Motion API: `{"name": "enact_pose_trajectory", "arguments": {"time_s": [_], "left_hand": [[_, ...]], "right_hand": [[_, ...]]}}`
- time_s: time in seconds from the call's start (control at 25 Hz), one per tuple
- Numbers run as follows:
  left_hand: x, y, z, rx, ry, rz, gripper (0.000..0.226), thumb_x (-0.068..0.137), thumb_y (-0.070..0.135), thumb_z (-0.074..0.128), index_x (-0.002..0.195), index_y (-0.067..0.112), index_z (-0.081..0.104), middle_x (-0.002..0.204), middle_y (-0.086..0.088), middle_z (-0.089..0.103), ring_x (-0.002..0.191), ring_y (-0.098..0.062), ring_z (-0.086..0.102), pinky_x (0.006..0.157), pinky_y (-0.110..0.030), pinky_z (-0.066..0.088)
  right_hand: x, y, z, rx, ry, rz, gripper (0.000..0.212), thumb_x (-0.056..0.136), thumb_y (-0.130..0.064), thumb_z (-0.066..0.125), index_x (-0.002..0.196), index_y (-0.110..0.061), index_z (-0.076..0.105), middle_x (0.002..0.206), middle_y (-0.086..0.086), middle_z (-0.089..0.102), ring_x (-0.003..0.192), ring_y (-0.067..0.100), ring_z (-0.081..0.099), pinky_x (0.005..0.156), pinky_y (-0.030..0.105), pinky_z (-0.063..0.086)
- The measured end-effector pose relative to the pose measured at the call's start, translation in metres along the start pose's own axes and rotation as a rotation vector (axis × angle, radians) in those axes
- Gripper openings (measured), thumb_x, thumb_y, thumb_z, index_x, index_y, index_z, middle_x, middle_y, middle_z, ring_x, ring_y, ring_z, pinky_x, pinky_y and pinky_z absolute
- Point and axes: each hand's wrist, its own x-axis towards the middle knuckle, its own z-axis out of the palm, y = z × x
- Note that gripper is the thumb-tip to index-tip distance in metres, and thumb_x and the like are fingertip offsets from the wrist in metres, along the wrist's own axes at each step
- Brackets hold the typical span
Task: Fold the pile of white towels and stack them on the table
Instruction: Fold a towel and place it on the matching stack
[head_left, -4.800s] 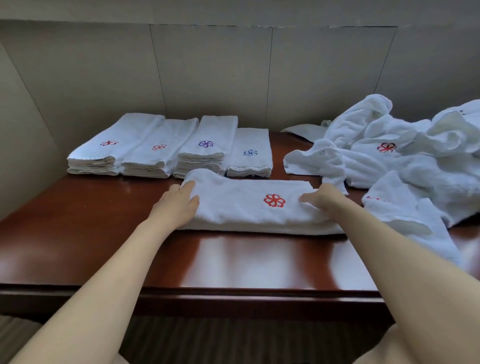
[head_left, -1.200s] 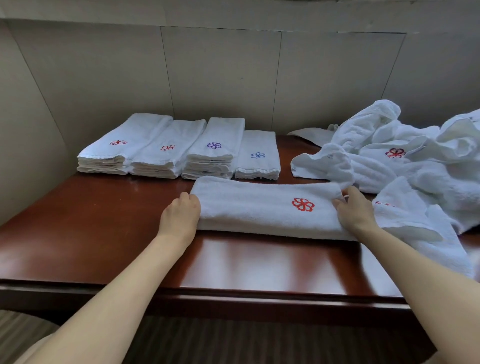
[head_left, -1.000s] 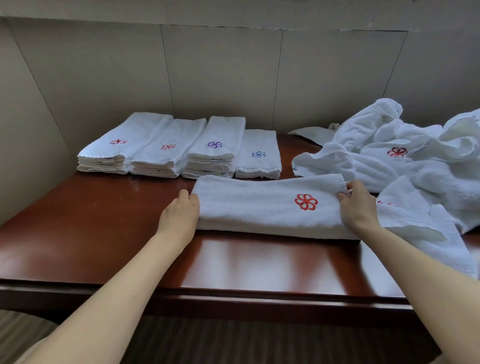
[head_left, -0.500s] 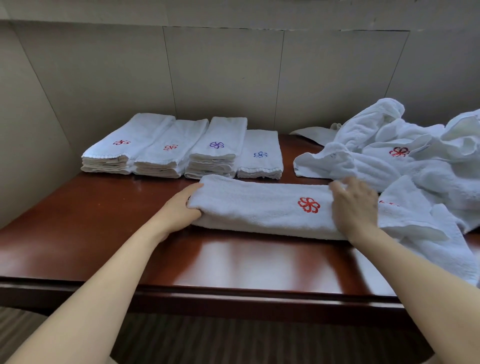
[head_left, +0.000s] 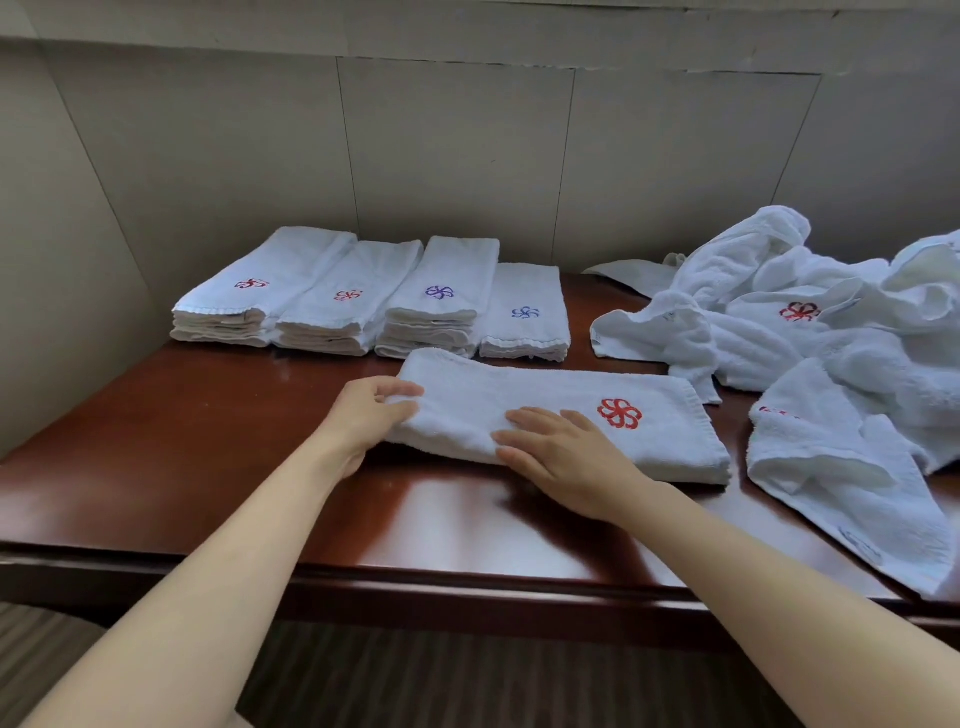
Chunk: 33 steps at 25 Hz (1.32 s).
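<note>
table (head_left: 182, 441): dark red wood, glossy, ran full width of view; everything sat on it.
loose pile (head_left: 810, 332): unfolded white towels heaped at R, one w/ red flower logo showing; a corner draped toward front R edge. Plenty left to fold, so task looked maybe halfway.
folded stacks (head_left: 374, 301): four in a row at back L, logos red, red, purple, blue; the blue one was lowest. Same spots as 0.5 s ago, untouched.
towel in work (head_left: 519, 410): long folded strip lying across mid-table, just in front of stacks, red flower near its R end. Didn't shift on the table vs 0.5 s ago, only its L end was lifted a bit.
right hand (head_left: 561, 452): biggest change. 0.5 s ago it sat at the strip's R end by the logo; had since slid L to the middle, fingers straight, palm flat, pressing down, holding nothing.
left hand (head_left: 369, 415): stayed at the L end, fingers & thumb curled round that edge, pinching it.
meaning: prob. R hand marked the crease line while L got ready to flip its end over; final cross-fold seemed abt to start, then onto a stack.
risk: thick layers could slip if the press eased.
</note>
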Motion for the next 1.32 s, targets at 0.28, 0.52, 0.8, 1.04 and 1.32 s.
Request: {"name": "enact_pose_trajectory", "arguments": {"time_s": [0.28, 0.52, 0.8, 1.04, 1.32], "left_hand": [[-0.011, 0.089, -0.012, -0.219, 0.116, 0.314, 0.068, 0.085, 0.001, 0.065, 0.140, 0.032, 0.040, 0.104, 0.004, 0.052, 0.100, -0.011, 0.054, 0.085, -0.028, 0.046], [-0.025, 0.178, -0.050, -0.284, 0.042, 0.476, 0.061, 0.082, -0.003, 0.064, 0.132, 0.027, 0.048, 0.085, -0.007, 0.044, 0.079, -0.017, 0.053, 0.085, -0.033, 0.053], [-0.047, 0.216, -0.139, -0.435, -0.093, 0.467, 0.050, 0.087, -0.005, 0.059, 0.130, 0.017, 0.048, 0.090, -0.005, 0.064, 0.079, -0.015, 0.066, 0.074, -0.029, 0.056], [-0.052, 0.207, -0.195, -0.504, 0.073, 0.512, 0.046, 0.087, 0.020, 0.064, 0.130, 0.010, 0.050, 0.104, -0.005, 0.065, 0.085, -0.011, 0.068, 0.072, -0.025, 0.056], [-0.029, 0.059, -0.176, -0.482, -0.216, 0.173, 0.042, 0.081, 0.027, 0.074, 0.121, 0.017, 0.063, 0.123, -0.010, 0.064, 0.113, -0.029, 0.060, 0.090, -0.039, 0.053]], "right_hand": [[0.022, -0.002, -0.037, 0.546, 0.540, 0.173, 0.034, 0.093, -0.028, 0.060, 0.120, -0.008, 0.063, 0.122, 0.002, 0.062, 0.116, 0.018, 0.056, 0.096, 0.013, 0.036], [0.068, -0.027, -0.124, 1.068, 0.420, 0.087, 0.074, 0.077, -0.041, 0.076, 0.138, -0.018, 0.041, 0.133, -0.004, 0.053, 0.115, 0.015, 0.056, 0.096, 0.038, 0.050], [0.105, -0.077, -0.188, 1.403, 0.256, -0.184, 0.055, 0.077, -0.022, 0.073, 0.126, -0.006, 0.053, 0.119, 0.017, 0.064, 0.107, 0.029, 0.064, 0.087, 0.043, 0.053], [0.139, -0.140, -0.218, 1.371, 0.134, -0.228, 0.032, 0.082, -0.014, 0.067, 0.113, -0.015, 0.062, 0.108, 0.007, 0.070, 0.098, 0.024, 0.067, 0.087, 0.042, 0.053], [0.200, -0.194, -0.235, 1.314, 0.265, -0.157, 0.010, 0.084, -0.011, 0.062, 0.094, -0.009, 0.062, 0.085, 0.007, 0.064, 0.073, 0.019, 0.062, 0.066, 0.029, 0.052]]}}
